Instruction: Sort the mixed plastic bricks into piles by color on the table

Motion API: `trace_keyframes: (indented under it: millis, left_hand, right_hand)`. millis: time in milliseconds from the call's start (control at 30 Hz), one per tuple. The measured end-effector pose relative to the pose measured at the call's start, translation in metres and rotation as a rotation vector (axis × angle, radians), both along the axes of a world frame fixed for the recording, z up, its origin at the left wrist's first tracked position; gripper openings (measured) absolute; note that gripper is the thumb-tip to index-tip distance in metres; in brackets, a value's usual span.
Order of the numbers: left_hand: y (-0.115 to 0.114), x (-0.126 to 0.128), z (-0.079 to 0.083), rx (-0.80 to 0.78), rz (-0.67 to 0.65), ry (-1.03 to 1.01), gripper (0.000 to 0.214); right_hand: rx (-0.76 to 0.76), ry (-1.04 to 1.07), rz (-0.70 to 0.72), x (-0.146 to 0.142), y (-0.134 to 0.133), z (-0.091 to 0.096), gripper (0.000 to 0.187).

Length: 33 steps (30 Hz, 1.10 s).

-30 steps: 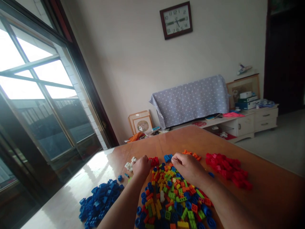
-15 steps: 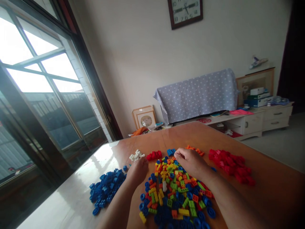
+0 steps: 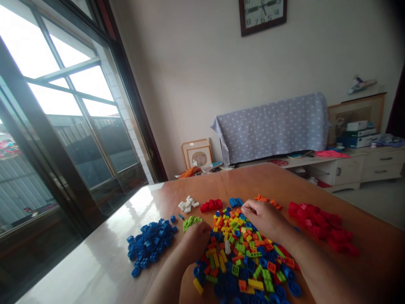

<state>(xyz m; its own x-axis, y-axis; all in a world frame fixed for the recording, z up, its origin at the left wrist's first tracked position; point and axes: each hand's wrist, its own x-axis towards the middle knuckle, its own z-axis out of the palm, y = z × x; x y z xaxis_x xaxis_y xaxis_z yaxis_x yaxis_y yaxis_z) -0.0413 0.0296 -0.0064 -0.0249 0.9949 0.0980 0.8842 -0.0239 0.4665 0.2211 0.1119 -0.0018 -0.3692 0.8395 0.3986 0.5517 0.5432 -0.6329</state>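
Over the left edge of a mixed pile of toy building bricks (image 3: 240,249), my left hand (image 3: 198,237) has its fingers curled down, their tips hidden. Just beyond it lies a small heap of light green bricks (image 3: 191,222), partly covered by the hand. My right hand (image 3: 262,214) is at the far side of the mixed pile, thumb and fingers closed together; anything between them is too small to make out. Close to it sit a few blue bricks (image 3: 236,202) and some orange bricks (image 3: 264,199).
White bricks (image 3: 188,204) and a row of red bricks (image 3: 211,205) lie along the back. A large blue heap (image 3: 151,242) is on the left, a large red heap (image 3: 322,226) on the right. All rest on a glossy wooden table (image 3: 104,253).
My left hand has drawn back toward me from beside the white bricks, uncovering the light green heap. My right hand stays at nearly the same spot. The view has shifted slightly left.
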Motion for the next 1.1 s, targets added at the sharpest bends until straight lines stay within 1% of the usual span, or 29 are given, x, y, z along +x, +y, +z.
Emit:
trace_keyframes:
  millis: [133,267,400,467,533,733,1100]
  left_hand:
    - [0.003,0.004,-0.002,0.074,-0.022,-0.003,0.025]
    - [0.009,0.010,-0.009,0.166,0.017,0.135,0.025]
    - [0.014,0.017,-0.016,0.143,0.126,0.272,0.025]
    - [0.015,0.020,-0.018,0.123,0.144,0.300,0.027]
    - [0.017,0.021,-0.021,0.110,0.144,0.300,0.026]
    - [0.020,0.020,-0.024,0.087,0.189,0.200,0.010]
    - [0.020,0.028,-0.024,0.127,0.171,0.165,0.006]
  right_hand:
    - [-0.010,-0.003,0.009,-0.002,0.000,-0.001,0.030]
    - [0.002,-0.013,0.015,-0.003,0.002,-0.005,0.030]
    - [-0.006,-0.025,0.020,-0.003,0.004,-0.007,0.031]
    - [-0.003,-0.027,0.025,-0.003,0.004,-0.006,0.031]
    - [-0.001,-0.028,0.027,-0.002,0.003,-0.005,0.031]
    - [-0.006,-0.035,0.024,-0.002,-0.001,-0.001,0.029]
    - [-0.014,-0.028,0.016,-0.003,-0.003,0.002,0.029]
